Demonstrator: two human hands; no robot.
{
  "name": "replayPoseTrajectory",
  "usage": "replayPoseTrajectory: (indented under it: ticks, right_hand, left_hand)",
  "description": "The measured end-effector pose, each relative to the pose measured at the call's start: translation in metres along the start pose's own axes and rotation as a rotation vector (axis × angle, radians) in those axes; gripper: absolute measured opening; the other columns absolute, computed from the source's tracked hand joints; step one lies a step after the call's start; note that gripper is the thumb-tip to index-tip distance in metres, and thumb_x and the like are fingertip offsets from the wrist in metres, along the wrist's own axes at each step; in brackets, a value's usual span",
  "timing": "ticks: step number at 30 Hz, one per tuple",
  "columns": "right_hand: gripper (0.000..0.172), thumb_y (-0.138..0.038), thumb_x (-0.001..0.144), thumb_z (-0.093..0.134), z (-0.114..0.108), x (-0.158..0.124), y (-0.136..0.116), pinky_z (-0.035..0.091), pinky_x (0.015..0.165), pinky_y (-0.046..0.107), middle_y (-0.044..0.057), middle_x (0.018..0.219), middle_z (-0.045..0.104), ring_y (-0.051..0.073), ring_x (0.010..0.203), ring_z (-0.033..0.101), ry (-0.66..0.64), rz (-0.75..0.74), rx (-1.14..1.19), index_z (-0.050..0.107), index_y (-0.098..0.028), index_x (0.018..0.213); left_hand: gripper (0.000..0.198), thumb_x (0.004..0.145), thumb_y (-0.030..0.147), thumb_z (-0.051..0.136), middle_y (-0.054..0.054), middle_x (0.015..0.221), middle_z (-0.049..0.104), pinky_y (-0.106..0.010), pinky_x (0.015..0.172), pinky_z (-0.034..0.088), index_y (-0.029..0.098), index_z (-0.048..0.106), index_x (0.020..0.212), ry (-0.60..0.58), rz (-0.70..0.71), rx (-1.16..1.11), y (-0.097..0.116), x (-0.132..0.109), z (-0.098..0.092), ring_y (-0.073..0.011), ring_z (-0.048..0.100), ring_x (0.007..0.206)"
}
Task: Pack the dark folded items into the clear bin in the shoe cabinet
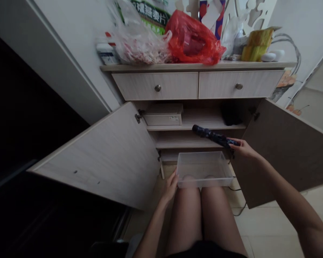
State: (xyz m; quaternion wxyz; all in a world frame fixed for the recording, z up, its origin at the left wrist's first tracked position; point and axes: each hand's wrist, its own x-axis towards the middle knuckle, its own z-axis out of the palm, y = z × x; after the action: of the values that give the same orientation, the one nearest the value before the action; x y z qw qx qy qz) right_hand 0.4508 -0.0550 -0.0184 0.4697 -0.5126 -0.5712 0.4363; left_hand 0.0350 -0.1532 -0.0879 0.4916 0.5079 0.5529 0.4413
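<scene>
A dark folded umbrella [212, 135] is gripped near one end by my right hand [243, 148], its other end pointing left in front of the cabinet's shelves. My left hand [171, 185] holds the left side of a clear plastic bin [201, 182], fingers against its wall. The bin rests over my knees and nothing shows inside it. Behind both hands stands a pale wood cabinet with its two doors open. On its upper shelf [199, 117] are a light box [163, 115] at the left and a dark object [230, 114] at the right.
The open left door [104, 157] and right door [290, 150] flank my arms. Two closed drawers [154, 86] run above the shelves. On top stand a red plastic bag [191, 39], a clear bag [142, 43], a white bottle [107, 52] and a yellow packet [257, 44]. A cable [242, 209] lies on the floor.
</scene>
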Motion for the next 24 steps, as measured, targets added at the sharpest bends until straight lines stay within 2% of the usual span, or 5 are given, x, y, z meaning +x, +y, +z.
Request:
replayPoseTrajectory:
  ticks: [8,11,15,19,24]
  right_hand:
    - [0.053,-0.049,0.078,0.074,0.037,-0.027,0.005,0.057,0.087,0.037,0.008,0.101,0.078,0.024,0.091,0.071,-0.432,-0.082,-0.37,0.076,-0.015,0.12]
    - [0.036,-0.035,0.083,0.069,0.053,-0.021,0.012,0.055,0.094,0.038,0.008,0.103,0.078,0.024,0.097,0.072,-0.442,-0.207,-0.592,0.079,-0.021,0.116]
    - [0.035,-0.023,0.081,0.072,0.066,-0.014,0.013,0.05,0.1,0.039,0.009,0.108,0.077,0.026,0.107,0.068,-0.39,-0.315,-0.947,0.079,-0.026,0.115]
    - [0.033,-0.02,0.078,0.075,0.078,-0.013,0.012,0.048,0.098,0.036,0.012,0.11,0.075,0.027,0.109,0.065,-0.371,-0.307,-1.199,0.079,-0.022,0.111]
    - [0.019,-0.026,0.077,0.079,0.093,-0.005,0.007,0.048,0.095,0.035,0.012,0.109,0.073,0.027,0.104,0.068,-0.432,-0.222,-1.239,0.082,-0.021,0.095]
  left_hand:
    - [0.082,0.07,0.071,0.069,-0.014,0.141,0.065,-0.05,0.112,0.047,0.016,0.071,0.13,0.025,-0.018,-0.049,0.005,-0.004,0.004,-0.0376,0.053,0.14]
    - [0.079,0.072,0.068,0.069,-0.016,0.142,0.064,-0.049,0.113,0.046,0.013,0.071,0.129,0.022,-0.016,-0.058,0.004,-0.004,0.002,-0.0368,0.054,0.139]
    - [0.081,0.072,0.066,0.069,-0.015,0.139,0.066,-0.048,0.106,0.052,0.014,0.069,0.133,-0.005,-0.037,-0.038,0.004,-0.002,-0.003,-0.0355,0.067,0.122]
    - [0.078,0.077,0.062,0.065,-0.016,0.131,0.072,-0.048,0.101,0.054,0.014,0.065,0.138,-0.045,-0.035,-0.016,0.004,-0.002,-0.005,-0.0329,0.073,0.108]
    - [0.083,0.073,0.068,0.066,-0.015,0.131,0.071,-0.047,0.102,0.053,0.014,0.067,0.136,-0.018,-0.057,-0.026,0.005,-0.002,-0.003,-0.0329,0.073,0.107]
